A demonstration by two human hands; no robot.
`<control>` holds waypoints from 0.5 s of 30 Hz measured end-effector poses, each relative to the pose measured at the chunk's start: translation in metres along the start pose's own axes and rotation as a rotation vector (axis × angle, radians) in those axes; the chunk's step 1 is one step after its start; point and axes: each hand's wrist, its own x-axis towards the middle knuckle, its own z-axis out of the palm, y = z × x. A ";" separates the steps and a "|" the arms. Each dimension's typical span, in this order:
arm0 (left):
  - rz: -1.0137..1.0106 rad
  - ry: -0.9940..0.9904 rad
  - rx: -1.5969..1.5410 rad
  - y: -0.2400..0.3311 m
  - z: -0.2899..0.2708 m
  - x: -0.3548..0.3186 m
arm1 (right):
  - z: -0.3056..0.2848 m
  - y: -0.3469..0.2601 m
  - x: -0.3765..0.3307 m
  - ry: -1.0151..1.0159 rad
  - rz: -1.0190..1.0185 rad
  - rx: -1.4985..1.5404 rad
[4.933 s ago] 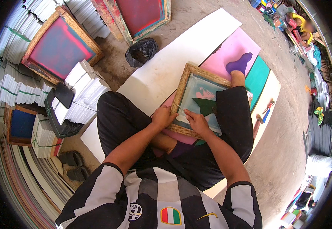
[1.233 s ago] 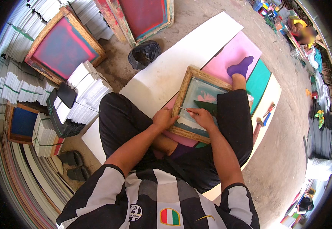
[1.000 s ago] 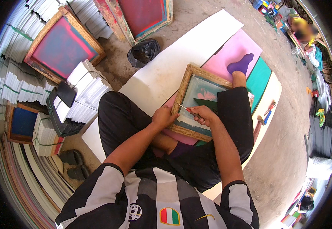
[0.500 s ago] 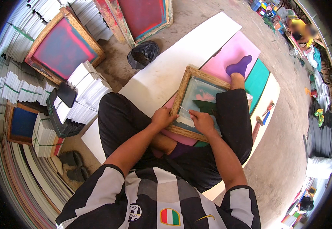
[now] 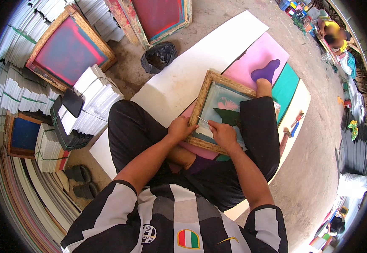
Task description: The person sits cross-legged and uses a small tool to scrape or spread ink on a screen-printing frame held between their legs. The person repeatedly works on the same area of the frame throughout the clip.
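A wooden-framed printing screen (image 5: 208, 90) lies across my lap and right leg, its mesh showing green and pink patches. My left hand (image 5: 181, 127) grips the near left rail of the frame. My right hand (image 5: 222, 133) rests on the mesh and pinches a thin pale stick-like tool (image 5: 203, 120) whose tip points toward my left hand. I sit on the ground with black trousers, one foot in a purple sock (image 5: 266, 71) stretched out beyond the frame.
White (image 5: 200, 63), pink (image 5: 257, 55) and teal (image 5: 287, 86) sheets lie under me. Other framed screens (image 5: 67, 48) lean at the upper left beside stacks of white paper (image 5: 94, 99). A black bag (image 5: 158, 57) sits nearby. Another person (image 5: 333, 36) is at the far upper right.
My right hand has shifted a little across the mesh, moving the thin tool back and forth. My left hand stays on the frame rail, and the frame has barely moved.
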 end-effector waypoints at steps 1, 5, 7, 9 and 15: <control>-0.011 -0.006 0.001 0.001 -0.001 0.000 | -0.001 -0.001 -0.001 0.005 -0.007 0.005; -0.033 0.016 0.003 0.003 0.000 -0.003 | -0.007 -0.007 -0.003 0.005 -0.018 0.007; -0.070 -0.021 -0.018 0.006 -0.002 -0.003 | -0.007 -0.007 -0.003 -0.006 -0.014 -0.002; -0.089 -0.042 -0.027 0.008 -0.004 -0.005 | -0.007 -0.008 -0.003 -0.011 -0.018 -0.009; -0.060 -0.051 -0.004 0.006 -0.002 -0.006 | -0.003 -0.005 -0.003 -0.004 -0.051 -0.017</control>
